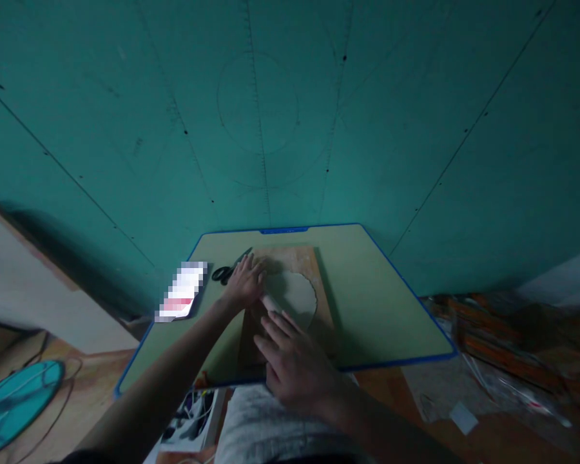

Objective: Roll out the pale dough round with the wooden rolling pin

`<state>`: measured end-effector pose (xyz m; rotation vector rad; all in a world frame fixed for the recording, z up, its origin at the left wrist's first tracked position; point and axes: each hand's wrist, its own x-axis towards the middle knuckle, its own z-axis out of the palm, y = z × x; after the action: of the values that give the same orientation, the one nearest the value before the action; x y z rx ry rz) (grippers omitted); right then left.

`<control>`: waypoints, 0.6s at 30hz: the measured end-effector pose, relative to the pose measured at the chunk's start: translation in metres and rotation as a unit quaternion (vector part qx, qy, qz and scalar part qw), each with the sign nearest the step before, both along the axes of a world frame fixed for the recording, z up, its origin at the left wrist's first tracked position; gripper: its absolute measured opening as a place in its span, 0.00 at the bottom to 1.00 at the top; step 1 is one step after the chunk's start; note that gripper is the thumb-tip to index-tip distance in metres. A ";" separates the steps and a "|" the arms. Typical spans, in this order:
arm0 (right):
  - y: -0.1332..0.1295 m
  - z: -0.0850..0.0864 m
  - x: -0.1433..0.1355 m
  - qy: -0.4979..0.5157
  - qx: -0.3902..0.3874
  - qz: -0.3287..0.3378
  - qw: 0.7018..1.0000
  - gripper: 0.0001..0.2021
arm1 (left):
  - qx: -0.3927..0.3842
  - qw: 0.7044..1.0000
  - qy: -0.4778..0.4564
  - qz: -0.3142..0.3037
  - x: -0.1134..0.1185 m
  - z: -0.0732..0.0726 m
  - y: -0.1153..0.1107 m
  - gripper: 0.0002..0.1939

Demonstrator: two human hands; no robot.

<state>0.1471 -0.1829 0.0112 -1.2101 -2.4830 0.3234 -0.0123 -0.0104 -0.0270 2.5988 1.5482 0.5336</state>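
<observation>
A pale, flattened round of dough (pixel 297 298) with an uneven edge lies on a wooden board (pixel 325 303). Its left edge looks thicker, as if folded or rolled over. My left hand (pixel 245 281) is at the upper left of the dough, fingers stretched out and thumb by its edge; whether it presses on the dough is hard to see. Over the lower edge, my right hand (pixel 292 361) is spread with its fingertips at the dough. Black-handled scissors (pixel 222 274) lie just left of my left hand, partly hidden by it.
The board rests on a pale table with a blue rim (pixel 391 309), against a green wall (pixel 280 129). A phone (pixel 183 290) with a lit, blurred screen lies at the table's left. Below are a white box of items (pixel 193 419) and floor clutter (pixel 502 348) at right.
</observation>
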 end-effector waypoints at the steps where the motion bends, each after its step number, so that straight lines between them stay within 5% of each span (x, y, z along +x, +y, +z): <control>1: 0.001 -0.003 0.006 0.002 0.000 -0.010 1.000 0.21 | 0.001 1.000 -0.005 -0.004 0.009 0.001 0.004 0.22; 10: -0.008 -0.023 0.024 0.015 0.024 0.002 1.000 0.18 | -0.019 0.998 -0.039 -0.049 0.082 0.011 0.010 0.20; 15: -0.003 -0.019 0.014 0.024 0.050 0.076 0.996 0.16 | -0.032 0.994 -0.039 -0.096 0.101 0.016 0.010 0.18; 18: -0.003 -0.017 0.011 0.043 0.053 0.059 0.996 0.20 | -0.034 0.993 -0.041 -0.109 0.109 0.017 0.012 0.17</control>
<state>0.1580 -0.1861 -0.0059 -0.9883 -2.4695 0.2645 0.0963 0.0016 -0.0098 2.6137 1.2153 0.5483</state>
